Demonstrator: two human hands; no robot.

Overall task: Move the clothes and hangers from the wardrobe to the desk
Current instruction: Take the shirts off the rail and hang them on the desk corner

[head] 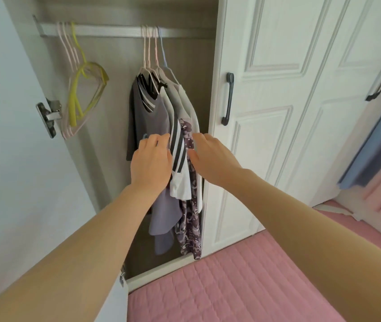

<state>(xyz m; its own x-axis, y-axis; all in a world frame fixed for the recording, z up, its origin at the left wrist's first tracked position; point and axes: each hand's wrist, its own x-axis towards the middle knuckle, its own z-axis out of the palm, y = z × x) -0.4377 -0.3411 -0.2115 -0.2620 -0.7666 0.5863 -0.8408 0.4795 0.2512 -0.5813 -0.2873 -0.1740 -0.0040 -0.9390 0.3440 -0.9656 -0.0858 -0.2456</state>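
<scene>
The task stands near its beginning; the clothes [152,108] hang on their hangers from the rail [115,31] inside the open wardrobe [115,94], pressed together at the right part of it; a group of empty hangers [103,76], pink and yellow, hangs at the left end of the rail. The table is not in view.

Both hands reach to the clothes at the height of the sleeves. The left hand [151,161] has fingers [161,137] only lightly bent, at the grey shirt [143,112] beside the striped sleeve [178,145]; the right hand [210,156] has fingers [200,137] nearly straight, at the outer white garment; neither hand grips anything, and I cannot tell if the tips touch the cloth.

The hands are low, well under the hooks [150,43]; if they close on cloth only and pull outward, the hooks may stay caught on the rail, or a wide neck may slide off its hanger and the garment may fall to the wardrobe floor; lifting at the hooks seems safer. The bundle holds several hangers; a loose grip may drop one. The closed door [277,112] is just beside the clothes, so a shoulder of a hanger may knock on its edge. The empty hangers may be forgotten, being apart from the rest.
</scene>
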